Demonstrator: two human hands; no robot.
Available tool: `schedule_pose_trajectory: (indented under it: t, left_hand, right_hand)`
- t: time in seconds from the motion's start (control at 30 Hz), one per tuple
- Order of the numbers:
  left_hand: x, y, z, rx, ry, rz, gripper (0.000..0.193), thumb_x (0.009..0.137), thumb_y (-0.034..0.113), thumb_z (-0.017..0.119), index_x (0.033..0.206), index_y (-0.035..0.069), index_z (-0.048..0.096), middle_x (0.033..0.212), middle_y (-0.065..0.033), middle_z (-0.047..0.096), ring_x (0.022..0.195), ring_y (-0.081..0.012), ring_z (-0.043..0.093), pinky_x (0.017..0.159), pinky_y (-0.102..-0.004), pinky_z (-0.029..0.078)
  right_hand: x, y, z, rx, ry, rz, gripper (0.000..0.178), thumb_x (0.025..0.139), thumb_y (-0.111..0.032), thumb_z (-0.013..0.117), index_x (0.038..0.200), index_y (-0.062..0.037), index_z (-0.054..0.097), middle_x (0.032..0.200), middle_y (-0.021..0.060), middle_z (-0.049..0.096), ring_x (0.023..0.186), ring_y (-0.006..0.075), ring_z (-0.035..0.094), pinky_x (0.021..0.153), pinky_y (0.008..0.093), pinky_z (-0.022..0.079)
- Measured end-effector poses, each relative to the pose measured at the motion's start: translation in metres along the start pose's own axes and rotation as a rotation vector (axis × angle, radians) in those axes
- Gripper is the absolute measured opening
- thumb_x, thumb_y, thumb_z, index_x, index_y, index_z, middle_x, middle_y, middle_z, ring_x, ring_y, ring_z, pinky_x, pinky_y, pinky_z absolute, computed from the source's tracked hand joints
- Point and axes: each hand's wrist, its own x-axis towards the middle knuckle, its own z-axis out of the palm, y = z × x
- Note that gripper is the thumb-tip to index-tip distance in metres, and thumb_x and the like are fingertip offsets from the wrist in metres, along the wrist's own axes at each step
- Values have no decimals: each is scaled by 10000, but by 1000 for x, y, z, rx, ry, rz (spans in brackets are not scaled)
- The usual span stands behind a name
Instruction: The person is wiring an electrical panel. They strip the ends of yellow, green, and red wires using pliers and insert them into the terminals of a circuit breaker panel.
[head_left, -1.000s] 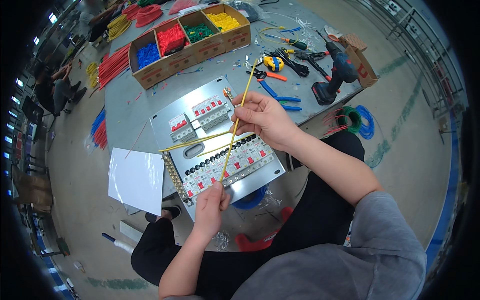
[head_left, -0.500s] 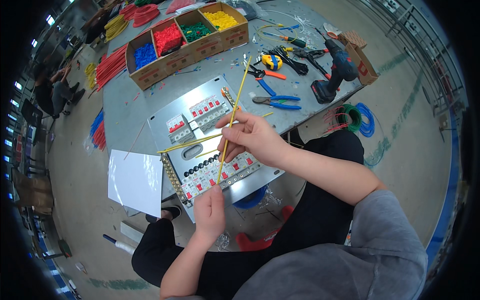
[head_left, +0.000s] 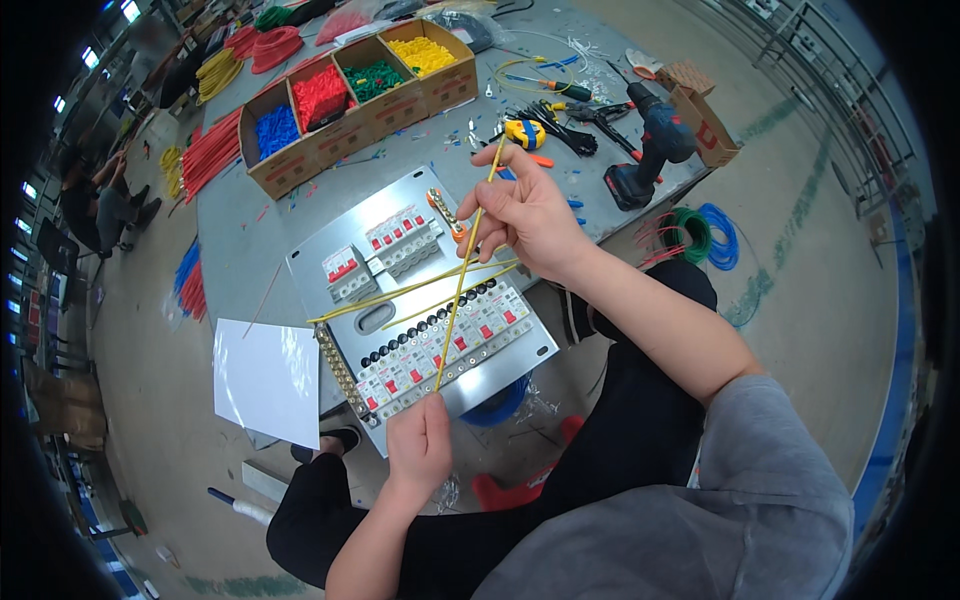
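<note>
Head view: held yellow wire (head_left: 458, 300) passes before illegibly labelled breakers (head_left: 462, 343).

Yellow wire (head_left: 458, 300): smooth plastic sheathing with a faint sheen. Mounting plate (head_left: 480, 385): bare, smooth metal, bright where light strikes it. Circuit breakers (head_left: 404, 238): pale grey plastic, with red plastic levers. Terminal strip (head_left: 340, 368): brass-coloured metal. White sheet (head_left: 265, 380): glossy, mirroring light in streaks; paper or film cannot be told. Divided box (head_left: 360, 138): matt brown cardboard. Bench (head_left: 228, 270): grey, dull-surfaced. Shirt (head_left: 640, 550): soft grey cloth. Trousers (head_left: 640, 400): matt black cloth.
</note>
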Motion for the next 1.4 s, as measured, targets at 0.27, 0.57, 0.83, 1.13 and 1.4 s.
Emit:
schedule_pose_trajectory:
  t: [0.27, 0.57, 0.83, 1.13, 1.4]
  left_hand:
    - [-4, -2, -3, -12, -34, 23, 390, 1094, 160, 514, 741, -5, 530, 586, -145, 491, 489, -299, 471, 517, -401, 373]
    - [-8, -5, -1, 51, -54, 89, 376, 1078, 151, 532, 730, 10, 518, 586, -168, 501, 491, -372, 509, 503, -438, 384]
    - [-5, -7, -2, 93, -64, 112, 360, 1063, 128, 546, 725, 7, 521, 592, -179, 515, 501, -383, 532, 504, -442, 396]
    - [-2, -3, -6, -28, -41, -45, 429, 1117, 201, 514, 763, -34, 572, 565, -115, 487, 499, -192, 442, 515, -376, 366]
    - [12, -18, -3, -761, -169, -460, 487, 1134, 338, 452, 705, 117, 393, 582, 37, 296, 539, -116, 262, 545, -311, 229]
  right_hand:
    - [4, -9, -17, 190, 26, 9, 323, 1134, -308, 547, 1342, -90, 432, 1022, 192, 724, 792, 360, 797, 529, 309, 617]
    - [3, 3, -34, 117, 48, -9, 335, 1150, -384, 488, 1285, -78, 493, 940, 156, 735, 771, 352, 798, 495, 292, 578]
    - [1, -1, -34, 224, 100, 146, 356, 1149, -384, 491, 1219, -40, 550, 937, 135, 725, 775, 345, 800, 509, 275, 555]
    - [3, 2, -22, 3, 151, -1, 310, 1138, -332, 544, 1219, -33, 535, 977, 159, 713, 774, 305, 803, 450, 236, 506]
    - [-12, 42, 9, -25, 28, 301, 303, 1134, -328, 551, 1183, -30, 571, 941, 161, 753, 796, 260, 796, 608, 313, 634]
